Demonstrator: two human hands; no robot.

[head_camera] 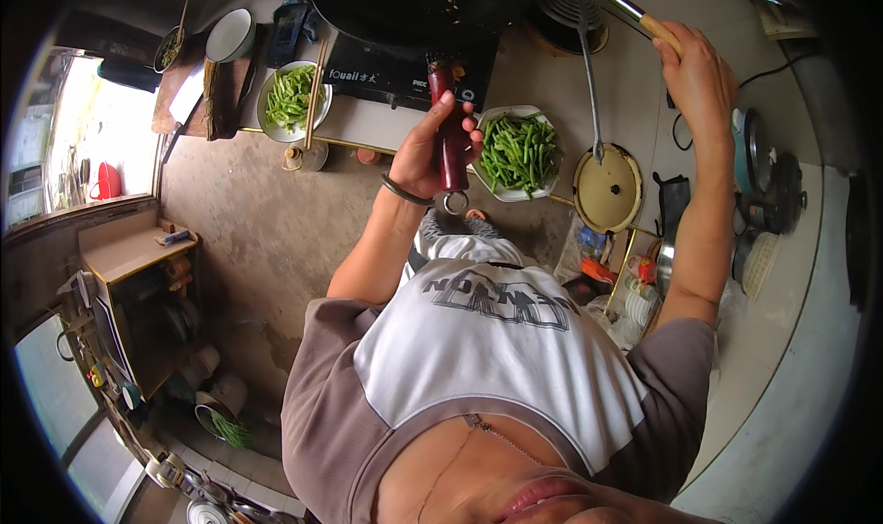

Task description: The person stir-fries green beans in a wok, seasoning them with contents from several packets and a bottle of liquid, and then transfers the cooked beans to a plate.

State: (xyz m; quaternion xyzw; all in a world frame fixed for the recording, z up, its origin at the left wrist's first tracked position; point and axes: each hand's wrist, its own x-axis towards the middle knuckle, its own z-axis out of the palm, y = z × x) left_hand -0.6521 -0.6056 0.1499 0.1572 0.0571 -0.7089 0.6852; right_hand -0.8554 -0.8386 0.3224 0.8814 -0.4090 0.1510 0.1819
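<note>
My left hand (422, 153) grips the dark red handle (452, 162) of a black wok (407, 10), which rests over an induction cooker (376, 72). A few small bits cling inside the wok, whose far side is cut off by the frame. On the right, my right hand (702, 79) holds the wooden handle (659, 33) of a metal cooking utensil; its working end is out of view. A bowl of cut green beans (521, 153) stands just right of my left hand. Left of the wok handle, a plate of sliced green vegetable (290, 96) has chopsticks (317, 96) laid across it.
A wire skimmer (588, 61) reaches over the counter towards an enamel lid (607, 189). At left, a cleaver (185, 99) lies on a cutting board (165, 110) near a white bowl (230, 35). A rice cooker (753, 148) and cables stand at right. A low cabinet (131, 248) is at lower left.
</note>
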